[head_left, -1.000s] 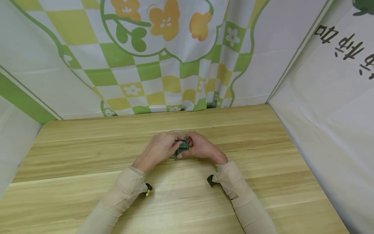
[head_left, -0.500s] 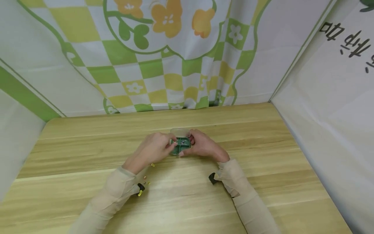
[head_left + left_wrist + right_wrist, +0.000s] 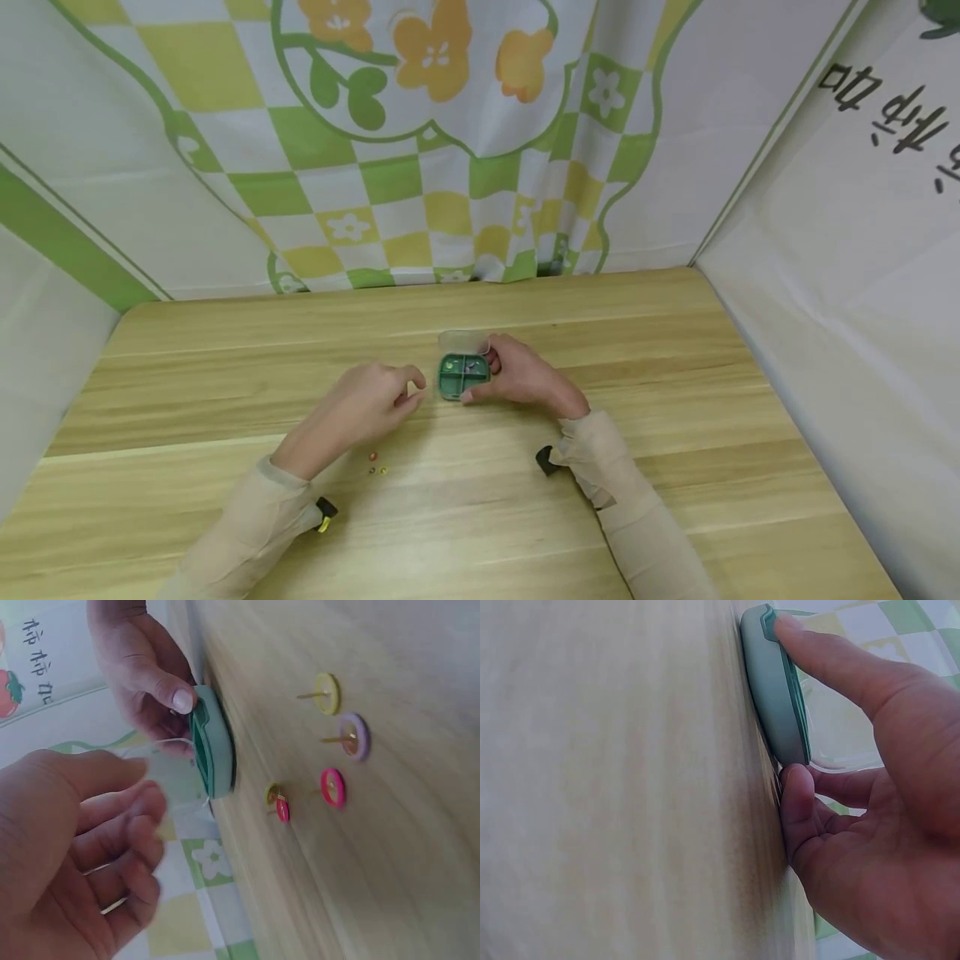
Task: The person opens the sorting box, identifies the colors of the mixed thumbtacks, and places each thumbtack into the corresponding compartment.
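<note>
A small green box (image 3: 452, 385) with four-way dividers stands on the table, its clear lid (image 3: 463, 341) raised at the back. Tiny pieces lie in its two rear compartments. My right hand (image 3: 528, 379) grips its right side, the thumb at the front edge and bent fingers by the side. My left hand (image 3: 367, 408) hovers left of the box, fingers loosely curled, with nothing visible in them. Below that hand several thumbtacks lie point up: a yellow thumbtack (image 3: 327, 694), a lilac thumbtack (image 3: 355, 737), a pink thumbtack (image 3: 334, 787), and a yellow and pink pair farther off.
The wooden table (image 3: 480, 517) reaches back to a checkered, flowered curtain (image 3: 420, 183). A white wall panel (image 3: 862, 275) with black writing borders the right side. Dark camera pieces are strapped at both wrists.
My left hand has drawn away from the box, leftward and toward me, uncovering its compartments. Thumbtacks on the table came into sight as that arm shifted. My right hand keeps its hold.
</note>
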`<state>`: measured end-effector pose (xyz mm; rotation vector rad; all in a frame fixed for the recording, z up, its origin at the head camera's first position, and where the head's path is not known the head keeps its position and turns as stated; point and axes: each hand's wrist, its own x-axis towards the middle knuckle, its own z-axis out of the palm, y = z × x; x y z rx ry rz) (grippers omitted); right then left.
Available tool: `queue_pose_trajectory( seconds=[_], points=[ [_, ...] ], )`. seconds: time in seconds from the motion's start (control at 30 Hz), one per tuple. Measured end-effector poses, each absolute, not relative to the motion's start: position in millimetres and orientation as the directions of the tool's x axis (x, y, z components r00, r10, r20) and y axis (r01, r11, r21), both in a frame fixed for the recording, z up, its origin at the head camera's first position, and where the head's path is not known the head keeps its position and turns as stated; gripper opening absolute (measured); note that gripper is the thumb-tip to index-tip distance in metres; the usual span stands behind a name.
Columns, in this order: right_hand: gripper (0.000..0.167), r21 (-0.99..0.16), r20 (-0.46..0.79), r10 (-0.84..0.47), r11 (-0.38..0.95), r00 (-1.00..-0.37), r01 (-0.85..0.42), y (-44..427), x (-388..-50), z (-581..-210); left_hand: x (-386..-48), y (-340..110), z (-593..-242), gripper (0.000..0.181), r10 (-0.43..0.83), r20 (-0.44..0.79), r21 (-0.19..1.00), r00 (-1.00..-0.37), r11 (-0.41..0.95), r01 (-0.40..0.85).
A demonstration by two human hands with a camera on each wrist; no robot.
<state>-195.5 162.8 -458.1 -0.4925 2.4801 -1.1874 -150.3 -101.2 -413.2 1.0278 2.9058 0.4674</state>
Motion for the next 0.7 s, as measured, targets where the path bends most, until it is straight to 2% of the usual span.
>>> queue_pose_trajectory(
  seconds=[0.23,0.33,0.43,0.7],
  points=[
    [0.055,-0.781,-0.164,-0.443,0.604,-0.882,-0.158,163,-196,-458,-130,-124,-412,0.008,0.616,-0.022,0.313,-0.787,0.752,0.58],
    [0.054,-0.786,-0.161,-0.444,0.598,-0.881,-0.158,163,-195,-459,-122,-133,-413,0.006,0.63,-0.001,0.312,-0.777,0.738,0.598],
    [0.054,-0.787,-0.163,-0.447,0.596,-0.879,-0.157,163,-194,-460,-114,-143,-414,0.014,0.639,0.011,0.326,-0.769,0.724,0.607],
    [0.056,-0.792,-0.173,-0.442,0.593,-0.88,-0.142,163,-194,-458,-98,-160,-417,0.012,0.613,-0.134,0.469,-0.779,0.731,0.495]
  ],
)
